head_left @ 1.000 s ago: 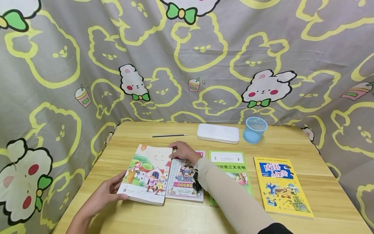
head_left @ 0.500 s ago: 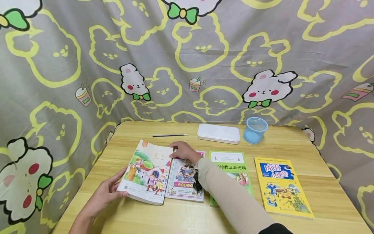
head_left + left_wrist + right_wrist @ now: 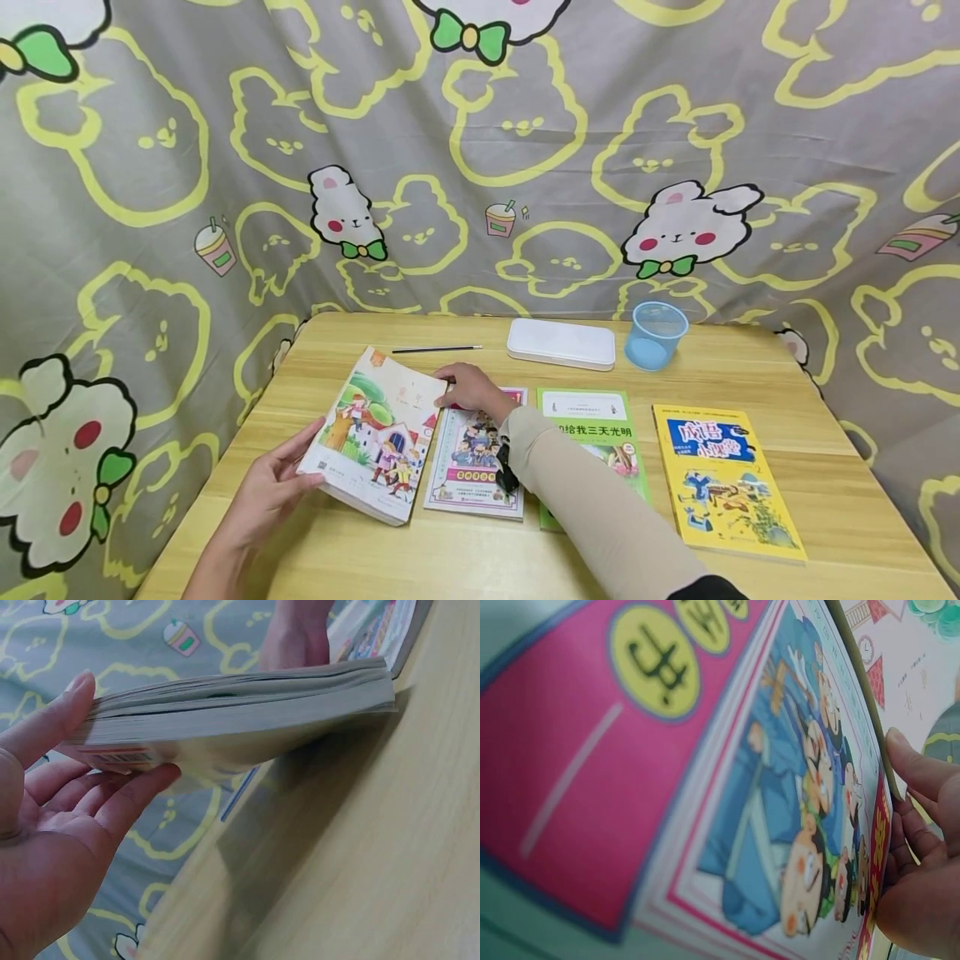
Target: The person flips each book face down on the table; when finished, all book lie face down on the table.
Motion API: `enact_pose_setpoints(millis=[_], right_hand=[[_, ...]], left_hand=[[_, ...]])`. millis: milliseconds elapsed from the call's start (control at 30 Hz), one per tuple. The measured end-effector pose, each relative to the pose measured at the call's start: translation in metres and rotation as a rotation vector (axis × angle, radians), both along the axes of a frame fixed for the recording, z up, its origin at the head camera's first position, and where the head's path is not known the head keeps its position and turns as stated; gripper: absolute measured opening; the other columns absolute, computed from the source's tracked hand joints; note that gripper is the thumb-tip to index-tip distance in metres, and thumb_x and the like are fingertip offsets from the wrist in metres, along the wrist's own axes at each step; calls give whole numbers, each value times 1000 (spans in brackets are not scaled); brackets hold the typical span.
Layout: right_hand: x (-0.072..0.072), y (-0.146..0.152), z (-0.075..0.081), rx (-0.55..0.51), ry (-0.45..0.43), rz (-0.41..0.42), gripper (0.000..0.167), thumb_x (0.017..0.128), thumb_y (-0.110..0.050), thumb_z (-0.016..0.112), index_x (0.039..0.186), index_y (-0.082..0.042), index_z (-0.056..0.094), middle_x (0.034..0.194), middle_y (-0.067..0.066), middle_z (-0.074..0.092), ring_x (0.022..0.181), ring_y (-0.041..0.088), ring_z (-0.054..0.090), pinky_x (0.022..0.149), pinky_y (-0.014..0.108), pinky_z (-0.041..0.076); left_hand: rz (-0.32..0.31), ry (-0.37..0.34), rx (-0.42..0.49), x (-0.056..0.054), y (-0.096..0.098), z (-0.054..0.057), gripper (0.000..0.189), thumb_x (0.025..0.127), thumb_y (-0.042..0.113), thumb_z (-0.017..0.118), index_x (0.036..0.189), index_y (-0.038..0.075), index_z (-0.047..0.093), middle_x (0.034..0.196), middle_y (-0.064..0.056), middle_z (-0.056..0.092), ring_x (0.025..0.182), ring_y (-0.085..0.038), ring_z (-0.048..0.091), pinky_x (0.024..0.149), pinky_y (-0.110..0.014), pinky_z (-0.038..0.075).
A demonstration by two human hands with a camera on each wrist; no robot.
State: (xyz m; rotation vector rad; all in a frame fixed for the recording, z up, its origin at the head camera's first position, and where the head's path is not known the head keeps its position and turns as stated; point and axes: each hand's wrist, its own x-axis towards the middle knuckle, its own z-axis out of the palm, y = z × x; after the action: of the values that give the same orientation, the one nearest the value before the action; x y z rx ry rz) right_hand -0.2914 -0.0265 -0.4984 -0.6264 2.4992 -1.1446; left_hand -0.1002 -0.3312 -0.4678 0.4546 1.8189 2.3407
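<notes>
A white storybook with a house and children on its cover is held between both hands at the left of the table. My left hand grips its near left corner, and in the left wrist view the thumb lies on top with fingers underneath. That side is raised, with a shadow on the wood below. At the far right edge my right hand pinches the storybook between thumb and fingers. Beneath the right wrist lies a pink-bordered book, its cartoon figures large in the right wrist view.
A green book, partly under the right sleeve, and a yellow book lie to the right. Along the back are a thin dark pencil-like stick, a white case and a blue translucent cup. A patterned curtain surrounds the table.
The storybook has tilted, its left side rising and its far left corner shifting up and slightly right in the head view. My left hand rises with it; the right hand stays nearly still.
</notes>
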Motion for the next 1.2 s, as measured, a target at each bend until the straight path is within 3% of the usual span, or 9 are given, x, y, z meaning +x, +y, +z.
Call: enact_pose_setpoints(millis=[200,400,567,733,933,1000,1200], right_hand=[[0,-1,-2,2,-5,-5,38,90,-18,81,127,-21,74,120,1,72,95,15,63,90,37,54],[1,-2,2,36,45,26,39,91,-17,81,129,-21,73,118,1,73,90,15,64,84,34,54],[4,-8,5,110,105,43,55,92,-18,79,144,-22,62,135,4,67,106,19,64,90,35,54],[7,-14,10,163,140,44,57,96,-21,75,149,-22,57,143,4,62,121,22,61,101,40,51],[10,-18,20,123,150,79,61,101,-28,68,156,-14,47,156,8,51,147,29,42,122,46,34],[10,-20,23,102,151,90,62,101,-30,67,157,-13,45,158,8,49,149,30,38,123,46,32],[10,-25,32,-10,135,117,64,102,-35,66,158,-16,42,155,6,52,136,24,54,111,38,47]], left_hand=[[-24,15,39,-1,1,0,77,91,-28,50,158,-10,17,152,4,53,132,-17,59,102,-30,52],[-25,31,47,-1,2,0,76,91,-28,49,158,-10,18,152,4,53,132,-16,58,103,-29,51],[-20,47,44,-1,4,1,76,91,-29,49,158,-10,20,152,3,53,132,-17,58,103,-30,51],[-16,60,32,-1,5,3,75,90,-29,49,158,-9,22,153,4,53,132,-16,58,102,-29,52],[-14,62,12,0,7,7,76,89,-29,51,157,-10,25,153,6,52,133,-14,57,102,-29,53],[-14,64,5,1,8,8,76,88,-29,52,157,-9,26,154,6,52,133,-13,57,101,-29,53],[-14,80,-26,3,11,13,75,88,-28,55,156,-9,29,156,8,50,134,-10,55,101,-27,54]])
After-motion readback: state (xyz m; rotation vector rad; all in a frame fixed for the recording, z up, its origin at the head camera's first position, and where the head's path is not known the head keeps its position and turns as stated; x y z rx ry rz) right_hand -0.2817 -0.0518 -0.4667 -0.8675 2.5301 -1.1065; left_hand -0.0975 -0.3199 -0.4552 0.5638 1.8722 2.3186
